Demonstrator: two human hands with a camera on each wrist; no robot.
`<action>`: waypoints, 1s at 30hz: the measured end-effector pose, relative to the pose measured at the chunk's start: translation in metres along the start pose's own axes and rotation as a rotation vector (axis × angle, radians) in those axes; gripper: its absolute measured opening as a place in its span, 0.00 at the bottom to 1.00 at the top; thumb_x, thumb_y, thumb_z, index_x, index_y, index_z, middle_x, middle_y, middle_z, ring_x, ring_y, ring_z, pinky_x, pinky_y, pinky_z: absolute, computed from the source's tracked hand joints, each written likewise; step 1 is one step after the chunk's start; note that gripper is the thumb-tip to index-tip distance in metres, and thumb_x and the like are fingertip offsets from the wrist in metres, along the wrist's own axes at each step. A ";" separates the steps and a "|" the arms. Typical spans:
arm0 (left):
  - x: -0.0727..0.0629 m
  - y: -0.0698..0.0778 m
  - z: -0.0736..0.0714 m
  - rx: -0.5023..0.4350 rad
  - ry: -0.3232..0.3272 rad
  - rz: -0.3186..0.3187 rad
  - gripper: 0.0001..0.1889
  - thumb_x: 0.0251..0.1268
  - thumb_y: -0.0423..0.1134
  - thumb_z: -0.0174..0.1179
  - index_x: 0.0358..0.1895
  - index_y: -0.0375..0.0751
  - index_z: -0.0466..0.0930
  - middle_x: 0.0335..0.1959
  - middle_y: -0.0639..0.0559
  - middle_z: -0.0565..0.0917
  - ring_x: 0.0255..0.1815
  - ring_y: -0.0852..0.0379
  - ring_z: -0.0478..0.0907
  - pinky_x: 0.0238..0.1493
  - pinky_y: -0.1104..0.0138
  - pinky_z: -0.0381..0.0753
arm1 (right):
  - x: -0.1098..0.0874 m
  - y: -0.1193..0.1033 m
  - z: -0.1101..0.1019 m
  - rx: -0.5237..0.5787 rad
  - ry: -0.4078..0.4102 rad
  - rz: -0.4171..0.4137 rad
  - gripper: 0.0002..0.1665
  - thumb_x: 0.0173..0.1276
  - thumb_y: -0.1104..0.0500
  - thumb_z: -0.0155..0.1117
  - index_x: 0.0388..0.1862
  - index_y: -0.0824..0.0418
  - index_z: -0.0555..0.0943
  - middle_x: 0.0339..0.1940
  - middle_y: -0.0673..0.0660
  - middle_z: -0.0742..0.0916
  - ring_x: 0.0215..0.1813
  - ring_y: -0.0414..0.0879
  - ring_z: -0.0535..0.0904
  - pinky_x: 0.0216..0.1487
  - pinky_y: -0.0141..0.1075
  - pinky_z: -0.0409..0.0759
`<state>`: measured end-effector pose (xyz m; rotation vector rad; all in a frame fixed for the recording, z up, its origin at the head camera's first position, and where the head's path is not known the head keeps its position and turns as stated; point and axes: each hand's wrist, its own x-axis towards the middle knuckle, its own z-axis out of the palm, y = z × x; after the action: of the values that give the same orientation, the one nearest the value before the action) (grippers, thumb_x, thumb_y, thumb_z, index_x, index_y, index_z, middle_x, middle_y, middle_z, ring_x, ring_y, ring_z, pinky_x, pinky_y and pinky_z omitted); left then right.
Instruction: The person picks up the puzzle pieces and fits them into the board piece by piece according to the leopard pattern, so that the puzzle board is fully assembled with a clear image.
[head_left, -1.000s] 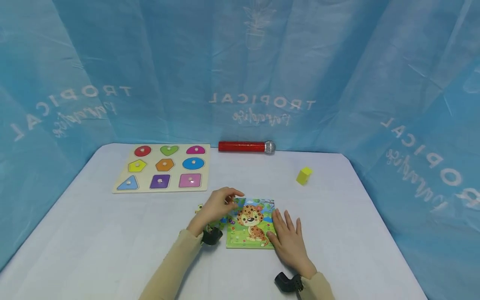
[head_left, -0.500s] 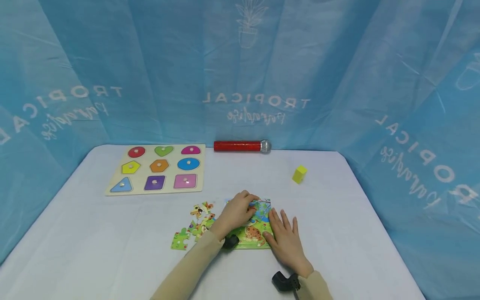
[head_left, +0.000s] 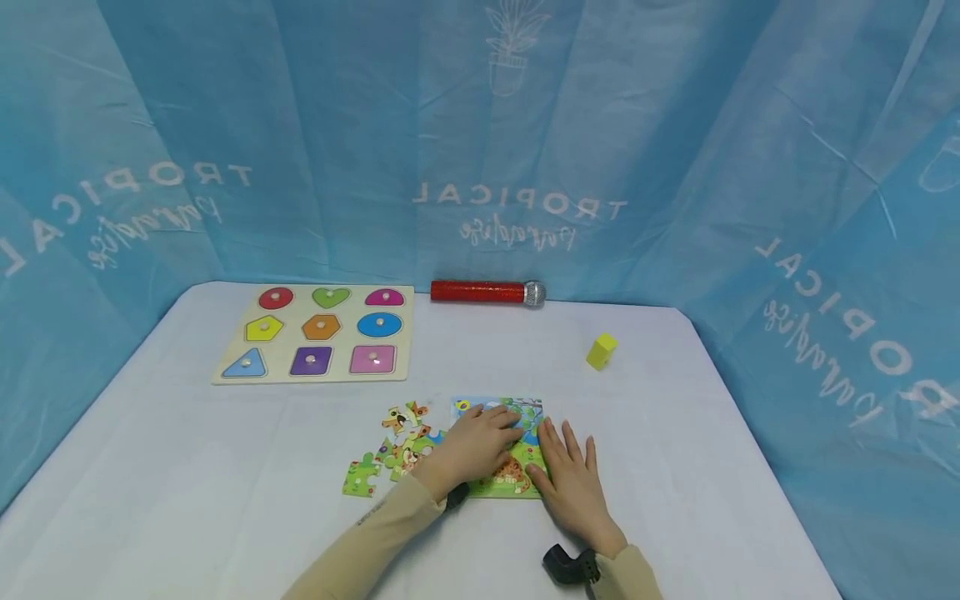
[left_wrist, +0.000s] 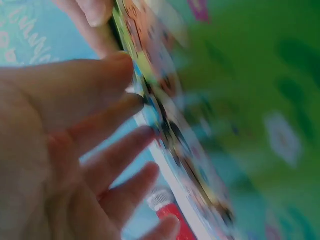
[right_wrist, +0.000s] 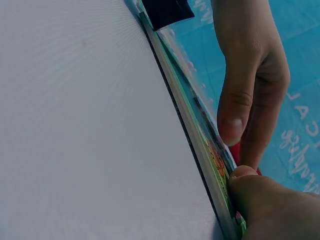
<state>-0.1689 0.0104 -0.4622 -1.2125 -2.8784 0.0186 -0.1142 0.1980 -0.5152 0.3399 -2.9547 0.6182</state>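
White table, blue curtain hung behind and at both sides, printed in white with "TROPICAL" and a script line beneath that is too small to read; the lettering appears mirrored on the side panels, and a potted-plant outline sits above the middle print. Near the table's front edge lies the leopard jigsaw board, flat, its picture largely covered by both hands. Left hand rests on the board's left and middle part, fingers bent down onto the picture; whether it pinches a piece cannot be told, since the left wrist view is blurred and shows only loosely spread fingers against the board's edge. Right hand lies flat with fingers spread, straight, along the board's right edge; in the right wrist view a fingertip presses on that edge. Loose jigsaw pieces lie just left of the board, touching one another. Well apart at the back left: a wooden shape-peg board with nine coloured shapes. At the back centre, a red toy microphone lies on its side. A yellow block stands to the right.
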 end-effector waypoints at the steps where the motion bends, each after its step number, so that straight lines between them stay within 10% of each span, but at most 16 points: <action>1: 0.000 0.002 0.000 0.012 0.002 -0.010 0.21 0.71 0.50 0.54 0.64 0.55 0.76 0.68 0.56 0.73 0.71 0.54 0.68 0.68 0.54 0.70 | 0.000 0.000 0.000 0.001 0.000 0.000 0.38 0.73 0.45 0.53 0.74 0.64 0.62 0.75 0.61 0.67 0.78 0.64 0.53 0.72 0.67 0.41; 9: 0.007 0.012 0.001 0.069 0.016 -0.081 0.22 0.71 0.54 0.53 0.66 0.59 0.74 0.64 0.55 0.73 0.69 0.57 0.68 0.67 0.55 0.71 | 0.001 0.000 0.000 0.013 0.001 -0.007 0.38 0.73 0.46 0.53 0.74 0.64 0.61 0.76 0.61 0.66 0.78 0.63 0.52 0.72 0.67 0.40; 30: 0.022 -0.005 0.007 -0.275 -0.076 -0.134 0.29 0.71 0.54 0.53 0.72 0.52 0.65 0.73 0.53 0.66 0.76 0.49 0.59 0.72 0.44 0.60 | 0.010 0.013 0.003 0.000 0.001 -0.019 0.38 0.73 0.45 0.52 0.76 0.62 0.60 0.77 0.59 0.64 0.79 0.61 0.53 0.74 0.64 0.40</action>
<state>-0.1878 0.0225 -0.4686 -1.0685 -3.1019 -0.3519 -0.1274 0.2058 -0.5216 0.3676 -2.9472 0.6158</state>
